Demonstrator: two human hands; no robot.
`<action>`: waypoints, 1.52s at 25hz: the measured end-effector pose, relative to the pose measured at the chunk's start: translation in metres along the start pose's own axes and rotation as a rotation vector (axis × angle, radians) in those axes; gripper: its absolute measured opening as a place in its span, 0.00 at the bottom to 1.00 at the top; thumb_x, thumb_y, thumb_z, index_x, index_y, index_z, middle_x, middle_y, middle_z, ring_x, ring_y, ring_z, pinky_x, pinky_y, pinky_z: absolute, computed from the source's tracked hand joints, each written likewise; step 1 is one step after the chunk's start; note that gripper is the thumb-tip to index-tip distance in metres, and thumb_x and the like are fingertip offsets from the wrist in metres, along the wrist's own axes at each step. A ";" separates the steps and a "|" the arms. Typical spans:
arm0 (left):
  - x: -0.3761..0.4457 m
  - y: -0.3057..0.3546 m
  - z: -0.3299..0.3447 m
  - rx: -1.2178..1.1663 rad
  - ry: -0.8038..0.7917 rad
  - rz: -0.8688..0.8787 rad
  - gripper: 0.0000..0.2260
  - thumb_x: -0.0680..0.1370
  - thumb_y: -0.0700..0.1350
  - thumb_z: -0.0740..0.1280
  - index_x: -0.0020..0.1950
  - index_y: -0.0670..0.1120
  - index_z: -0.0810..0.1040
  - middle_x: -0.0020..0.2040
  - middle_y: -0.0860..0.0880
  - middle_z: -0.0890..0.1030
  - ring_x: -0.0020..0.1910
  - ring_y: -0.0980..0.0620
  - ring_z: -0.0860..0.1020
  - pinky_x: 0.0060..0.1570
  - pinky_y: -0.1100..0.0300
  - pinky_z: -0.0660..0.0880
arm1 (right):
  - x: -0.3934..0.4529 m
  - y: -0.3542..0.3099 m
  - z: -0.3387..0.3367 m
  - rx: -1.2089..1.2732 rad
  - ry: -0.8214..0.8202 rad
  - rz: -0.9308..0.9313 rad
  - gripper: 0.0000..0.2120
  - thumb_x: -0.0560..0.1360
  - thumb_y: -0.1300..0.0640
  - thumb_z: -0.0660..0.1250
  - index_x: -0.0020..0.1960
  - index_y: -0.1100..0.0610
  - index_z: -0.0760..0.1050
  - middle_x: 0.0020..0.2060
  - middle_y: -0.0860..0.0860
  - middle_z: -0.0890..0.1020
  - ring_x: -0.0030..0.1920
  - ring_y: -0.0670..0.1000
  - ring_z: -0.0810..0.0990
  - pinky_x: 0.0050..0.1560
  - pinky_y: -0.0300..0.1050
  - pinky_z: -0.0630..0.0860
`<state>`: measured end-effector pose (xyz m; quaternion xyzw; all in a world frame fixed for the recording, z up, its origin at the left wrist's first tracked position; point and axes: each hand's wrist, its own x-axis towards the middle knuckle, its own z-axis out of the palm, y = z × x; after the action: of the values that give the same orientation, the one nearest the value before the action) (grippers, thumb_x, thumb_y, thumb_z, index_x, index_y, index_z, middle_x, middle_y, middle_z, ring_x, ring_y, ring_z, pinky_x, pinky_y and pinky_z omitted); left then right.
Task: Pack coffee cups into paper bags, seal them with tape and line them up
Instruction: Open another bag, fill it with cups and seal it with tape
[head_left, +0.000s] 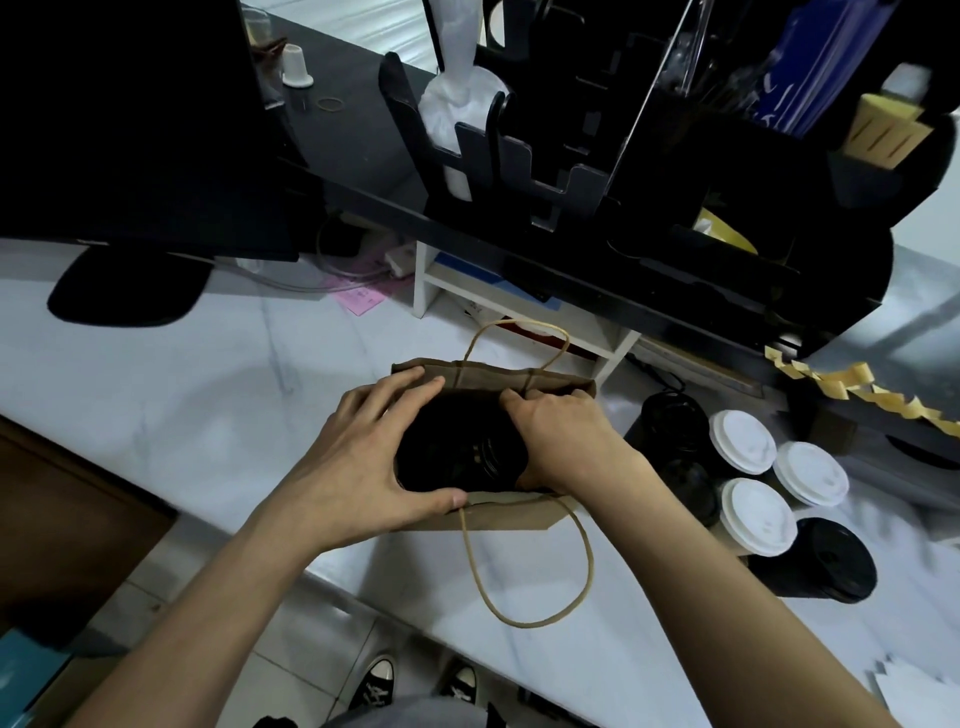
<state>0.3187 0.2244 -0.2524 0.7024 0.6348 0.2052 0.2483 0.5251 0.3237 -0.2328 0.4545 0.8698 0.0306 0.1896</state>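
**Both hands working at open bag mouth**

Shoes (415, 688) are showing at the bottom edge on the tiled floor (291, 623), just under the tabletop (208, 395) edge. Near handle (524, 566) of the bag (498, 519) is looping down over the white tabletop toward the person.

Left hand (363, 457) is lying over the left side of the bag mouth, fingers spread and fairly straight, thumb pressing on the near rim, fingertips reaching the far rim; not curled round anything. Right hand (561, 441) is resting on the right side of the mouth, fingers bent and tucked in against the far rim; cannot tell whether they are pinching the paper. A black-lidded cup (467, 457) is sitting inside the bag, between the two hands. Far handle (514, 343) is standing up behind the bag.

To the right of the bag, near but apart, cups are standing in a cluster: three white lids (761, 514) and several black lids (831, 561).

Further back, a white shelf unit (431, 280) is sitting under a black raised counter (467, 223). A strip of yellow tape pieces (852, 384) is hanging along the counter edge at right. On the counter a black organizer (519, 156) is holding a white wrapped stack (452, 104). A pink slip (361, 299) is lying on the tabletop at left.
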 end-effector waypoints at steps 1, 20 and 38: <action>0.000 0.000 0.000 0.000 0.002 0.003 0.50 0.63 0.75 0.67 0.80 0.64 0.51 0.78 0.67 0.49 0.77 0.57 0.51 0.73 0.54 0.60 | 0.001 -0.001 0.000 -0.013 -0.005 0.006 0.40 0.72 0.47 0.76 0.77 0.53 0.61 0.63 0.52 0.79 0.60 0.56 0.81 0.62 0.52 0.72; -0.002 -0.001 0.000 -0.018 -0.007 0.030 0.50 0.63 0.75 0.68 0.80 0.65 0.51 0.78 0.69 0.47 0.77 0.60 0.49 0.69 0.58 0.60 | 0.004 -0.012 0.009 -0.091 -0.028 0.046 0.24 0.81 0.57 0.65 0.75 0.55 0.65 0.60 0.52 0.82 0.60 0.56 0.82 0.66 0.55 0.71; 0.013 0.020 0.019 -0.103 -0.108 0.202 0.46 0.68 0.67 0.74 0.80 0.64 0.53 0.77 0.73 0.41 0.77 0.68 0.49 0.69 0.62 0.57 | -0.118 0.042 0.015 0.310 0.247 0.327 0.19 0.81 0.47 0.64 0.72 0.44 0.72 0.73 0.46 0.67 0.71 0.51 0.69 0.71 0.47 0.64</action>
<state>0.3471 0.2338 -0.2556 0.7592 0.5351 0.2233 0.2958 0.6241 0.2519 -0.2020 0.6057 0.7955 -0.0175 0.0024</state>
